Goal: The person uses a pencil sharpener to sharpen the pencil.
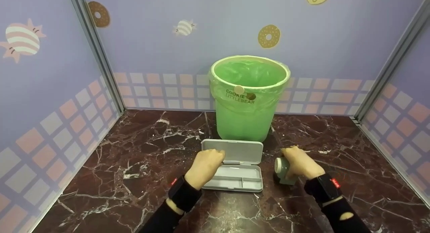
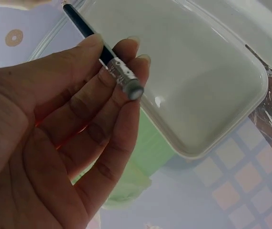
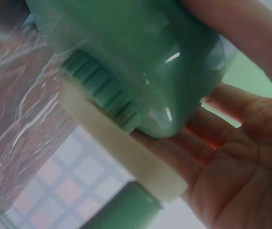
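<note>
While gripping a pencil (image 2: 108, 56) between thumb and curled fingertips, hovering the left hand (image 1: 205, 165) over the open case (image 1: 235, 152), at its left end. Showing in the left wrist view as a dark shaft with a ribbed metal ferrule and a grey eraser tip pointing toward the palm side, fingers closing round it just above the ferrule. Lying flat in front of the bin (image 1: 249, 98), the case is spreading its lid toward the bin and its divided tray toward the person, the pencil's far end reaching along the hinge line between lid and tray. Wrapping the right hand (image 1: 300, 164) round a green sharpener (image 1: 282, 172) just right of the case, fingers curling over the top and thumb side pressing its body; standing on the marble counter (image 1: 134, 165), apart from the case. Appearing in the right wrist view as a glossy green housing (image 3: 140, 67) with a ribbed green knob and a cream crank arm (image 3: 121, 148) lying across the fingers. Sitting behind the case and almost touching its lid edge, the bin is wearing a green bag folded over its rim.
</note>
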A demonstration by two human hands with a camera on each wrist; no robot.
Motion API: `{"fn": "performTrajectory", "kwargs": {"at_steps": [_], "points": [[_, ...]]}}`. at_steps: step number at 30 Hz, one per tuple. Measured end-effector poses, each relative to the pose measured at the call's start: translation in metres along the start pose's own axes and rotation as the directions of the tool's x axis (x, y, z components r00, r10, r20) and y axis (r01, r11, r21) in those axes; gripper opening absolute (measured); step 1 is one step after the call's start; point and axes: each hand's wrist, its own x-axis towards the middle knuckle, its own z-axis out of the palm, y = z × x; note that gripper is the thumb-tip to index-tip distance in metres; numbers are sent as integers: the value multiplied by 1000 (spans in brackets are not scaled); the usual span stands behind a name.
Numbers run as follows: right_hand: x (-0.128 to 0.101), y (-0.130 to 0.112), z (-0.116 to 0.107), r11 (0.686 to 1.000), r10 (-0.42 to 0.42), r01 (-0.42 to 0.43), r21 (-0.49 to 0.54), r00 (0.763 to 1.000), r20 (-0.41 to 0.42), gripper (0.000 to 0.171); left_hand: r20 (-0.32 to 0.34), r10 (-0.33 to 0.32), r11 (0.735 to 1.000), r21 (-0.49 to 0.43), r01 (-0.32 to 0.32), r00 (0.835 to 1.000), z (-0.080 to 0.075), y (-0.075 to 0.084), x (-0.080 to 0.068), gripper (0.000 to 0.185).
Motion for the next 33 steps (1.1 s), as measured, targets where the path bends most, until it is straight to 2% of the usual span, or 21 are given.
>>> {"fn": "performTrajectory", "kwargs": {"at_steps": [3, 7, 13, 18, 25, 33], "points": [[-2, -6, 3, 999, -36, 36, -4, 999, -24, 49, 2, 18, 1000, 13, -18, 1000, 4, 5, 2, 20], [-4, -13, 6, 999, -44, 44, 3, 998, -37, 53, 28, 39, 999, 13, -39, 999, 10, 16, 5, 19], [-7, -19, 9, 999, -26, 26, 19, 999, -35, 55, 68, 56, 997, 58, -60, 996, 16, 32, 10, 17], [-7, -21, 9, 999, 14, -13, 48, 1000, -21, 55, 93, 43, 996, 68, -49, 995, 22, 43, 18, 16], [-8, -21, 11, 998, 42, -40, 38, 999, -33, 54, 75, 56, 997, 55, -60, 996, 34, 54, 27, 19], [-9, -21, 13, 998, 58, -57, 29, 998, -39, 53, 67, 42, 999, 31, -45, 997, 43, 60, 34, 13]]}}
